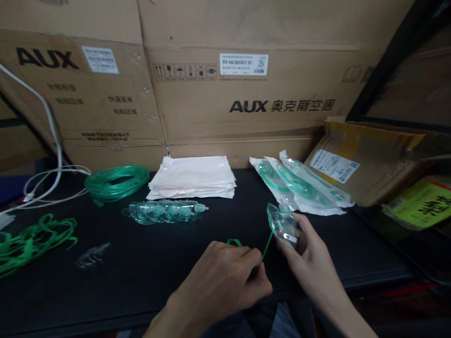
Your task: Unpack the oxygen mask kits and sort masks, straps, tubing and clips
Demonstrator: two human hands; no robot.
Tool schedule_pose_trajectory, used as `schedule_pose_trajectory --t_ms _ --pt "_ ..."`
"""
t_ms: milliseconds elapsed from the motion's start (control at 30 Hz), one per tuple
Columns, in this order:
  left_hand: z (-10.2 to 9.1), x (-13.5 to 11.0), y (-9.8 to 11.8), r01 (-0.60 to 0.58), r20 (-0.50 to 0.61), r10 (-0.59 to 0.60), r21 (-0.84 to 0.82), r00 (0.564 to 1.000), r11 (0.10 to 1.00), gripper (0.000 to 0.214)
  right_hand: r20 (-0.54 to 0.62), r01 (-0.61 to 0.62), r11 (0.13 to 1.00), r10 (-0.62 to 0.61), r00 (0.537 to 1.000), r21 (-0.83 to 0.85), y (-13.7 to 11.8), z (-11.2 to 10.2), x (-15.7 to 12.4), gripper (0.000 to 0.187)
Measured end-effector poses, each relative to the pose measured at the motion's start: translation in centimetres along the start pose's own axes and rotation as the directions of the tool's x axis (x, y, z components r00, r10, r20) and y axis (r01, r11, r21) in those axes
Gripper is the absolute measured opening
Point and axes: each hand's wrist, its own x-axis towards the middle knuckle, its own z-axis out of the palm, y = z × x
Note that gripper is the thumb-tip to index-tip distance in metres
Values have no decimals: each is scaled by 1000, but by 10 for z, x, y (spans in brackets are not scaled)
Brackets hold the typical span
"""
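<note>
My right hand (pixel 310 256) grips a clear green-tinted oxygen mask (pixel 282 223) just above the black table's (pixel 141 267) front edge. A thin green elastic strap (pixel 267 245) runs from the mask down into my left hand (pixel 225 277), which is closed in a pinch on it; a green loop of the strap (pixel 234 242) shows above the knuckles. Both hands sit close together at the front centre.
A row of nested clear masks (pixel 165 211) lies mid-table, behind it a stack of white plastic bags (pixel 193 178). Packed masks in bags (pixel 303 185) lie right. A green tubing coil (pixel 118 180), green straps (pixel 31 239), small clear clips (pixel 93 255), white cables (pixel 49 183) are left. Cardboard boxes (pixel 246 94) behind.
</note>
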Motion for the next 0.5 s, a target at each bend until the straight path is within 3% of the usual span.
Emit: schedule_pose_trajectory --t_ms 167,333,400,500 --pt "-3 -1 3 -50 -34 46 -124 998 991 15 -74 -15 1000 15 997 4 -1 -2 2 32" --pt "-8 5 0 124 -35 -132 -161 991 979 7 -32 -11 1000 12 999 15 3 -4 2 38" --pt "-22 8 -5 199 -87 -219 -194 972 961 9 -19 2 1000 -2 1000 12 6 -5 2 38" --pt "-64 7 -17 293 -276 -318 -127 907 948 12 -9 17 1000 -17 1000 7 9 -5 3 39"
